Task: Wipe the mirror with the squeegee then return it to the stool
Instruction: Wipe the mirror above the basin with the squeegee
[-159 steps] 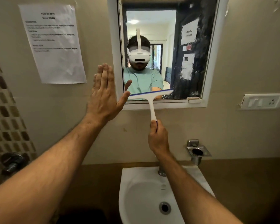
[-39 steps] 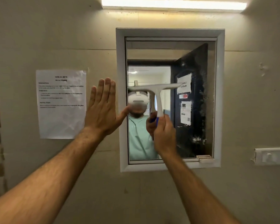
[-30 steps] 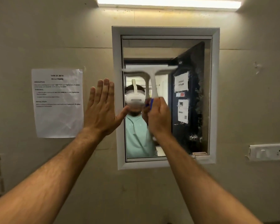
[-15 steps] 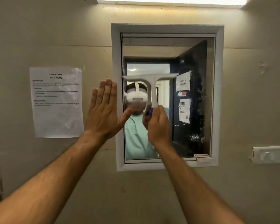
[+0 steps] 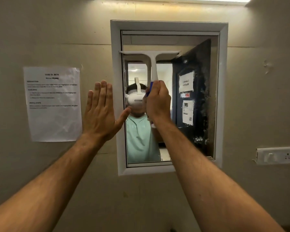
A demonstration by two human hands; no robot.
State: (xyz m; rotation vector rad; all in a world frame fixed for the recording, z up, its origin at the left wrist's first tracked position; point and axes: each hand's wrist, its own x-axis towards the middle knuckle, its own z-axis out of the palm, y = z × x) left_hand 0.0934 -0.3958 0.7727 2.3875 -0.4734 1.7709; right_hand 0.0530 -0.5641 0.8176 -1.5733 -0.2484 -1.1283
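Gripping the squeegee (image 5: 151,64) handle, right hand (image 5: 158,101) — blade on mirror (image 5: 196,97).

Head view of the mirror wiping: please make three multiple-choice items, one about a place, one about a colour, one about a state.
1. Where is the squeegee blade on the mirror?
A. across the upper left part
B. along the bottom edge
C. down the right side

2. What colour is the squeegee's head?
A. red
B. white
C. black

3. What is the left hand doing?
A. gripping the squeegee
B. holding a cloth
C. open and flat, fingers straight

Answers:
1 A: the blade lies level high on the glass, reaching the left frame.
2 B: head and neck are white.
3 C: the right hand grips the handle.
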